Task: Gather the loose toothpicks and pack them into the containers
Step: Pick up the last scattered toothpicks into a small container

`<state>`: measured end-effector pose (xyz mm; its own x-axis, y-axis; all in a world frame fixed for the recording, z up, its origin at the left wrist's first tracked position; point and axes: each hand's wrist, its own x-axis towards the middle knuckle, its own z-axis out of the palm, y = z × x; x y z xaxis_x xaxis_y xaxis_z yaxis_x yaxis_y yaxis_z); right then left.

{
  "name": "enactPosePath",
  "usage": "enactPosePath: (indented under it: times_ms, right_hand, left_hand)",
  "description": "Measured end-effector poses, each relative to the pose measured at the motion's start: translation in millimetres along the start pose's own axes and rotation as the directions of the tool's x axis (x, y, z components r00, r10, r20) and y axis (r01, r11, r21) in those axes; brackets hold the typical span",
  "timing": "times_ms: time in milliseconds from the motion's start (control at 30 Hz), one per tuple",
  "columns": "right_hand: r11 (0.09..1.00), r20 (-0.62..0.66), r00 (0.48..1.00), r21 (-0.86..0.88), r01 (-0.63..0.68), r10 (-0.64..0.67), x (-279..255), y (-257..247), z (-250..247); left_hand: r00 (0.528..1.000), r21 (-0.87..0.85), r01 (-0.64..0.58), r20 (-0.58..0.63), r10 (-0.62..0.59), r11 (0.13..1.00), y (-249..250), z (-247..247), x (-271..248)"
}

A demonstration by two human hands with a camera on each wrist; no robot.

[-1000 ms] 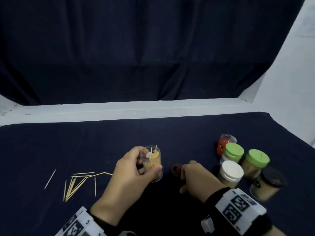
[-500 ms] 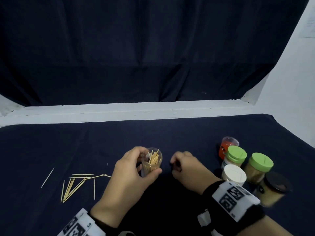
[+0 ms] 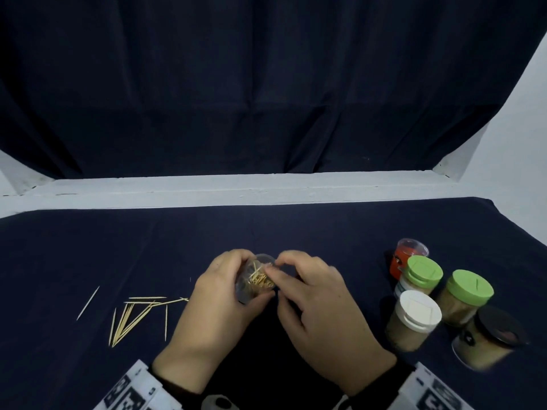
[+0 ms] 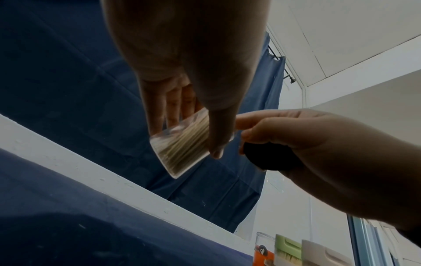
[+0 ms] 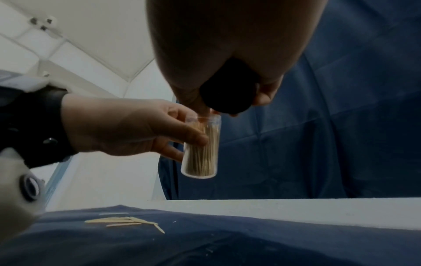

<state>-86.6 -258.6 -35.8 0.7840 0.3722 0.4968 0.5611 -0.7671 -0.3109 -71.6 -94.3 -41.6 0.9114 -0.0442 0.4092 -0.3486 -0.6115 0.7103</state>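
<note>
My left hand [image 3: 225,287] grips a clear plastic container [image 3: 256,281] packed with toothpicks and holds it above the dark cloth, mouth tilted toward me. My right hand [image 3: 299,276] is right beside it, fingertips at the container's mouth on the toothpick ends. A dark round lid [image 5: 230,90] sits tucked in that hand's curled fingers, also seen as the lid [image 4: 271,156] in the left wrist view. The container [image 5: 201,149] hangs clear of the table. Several loose toothpicks [image 3: 133,315] lie on the cloth to the left of my left hand.
At the right stand closed toothpick jars: two with green lids [image 3: 423,272] [image 3: 469,287], one with a white lid [image 3: 418,310], one with a black lid [image 3: 500,327], and a red container [image 3: 407,258] behind. A white ledge [image 3: 266,187] runs along the table's far edge.
My right hand took the dark lid off the cloth and moved left to the container's mouth. My left hand lifted and tilted the container toward me.
</note>
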Motion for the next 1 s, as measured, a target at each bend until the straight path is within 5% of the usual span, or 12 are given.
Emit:
enactPosePath:
  times_ms: [267, 533, 800, 900, 1000]
  right_hand:
    - [0.999, 0.109, 0.993, 0.008, 0.054, -0.054, 1, -7, -1]
    - [0.995, 0.044, 0.999, 0.099, 0.017, -0.022, -1, 1, -4]
    - [0.995, 0.14, 0.986, -0.035, 0.091, -0.086, 3, -5, -3]
    - [0.99, 0.029, 0.998, 0.127, 0.06, -0.064, 2, 3, -5]
    - [0.871, -0.084, 0.986, 0.483, -0.084, 0.141, 5, 6, -11]
  left_hand:
    - [0.994, 0.066, -0.112, -0.003, 0.113, 0.992, 2, 1, 0]
    - [0.988, 0.114, -0.149, -0.019, 0.152, 0.982, 1, 1, 2]
    - [0.988, 0.119, -0.154, -0.005, 0.156, 0.981, 1, 3, 3]
    - [0.986, 0.123, -0.162, -0.029, 0.167, 0.979, -1, 3, 5]
    - [0.984, 0.106, -0.165, -0.045, 0.17, 0.981, -2, 3, 5]
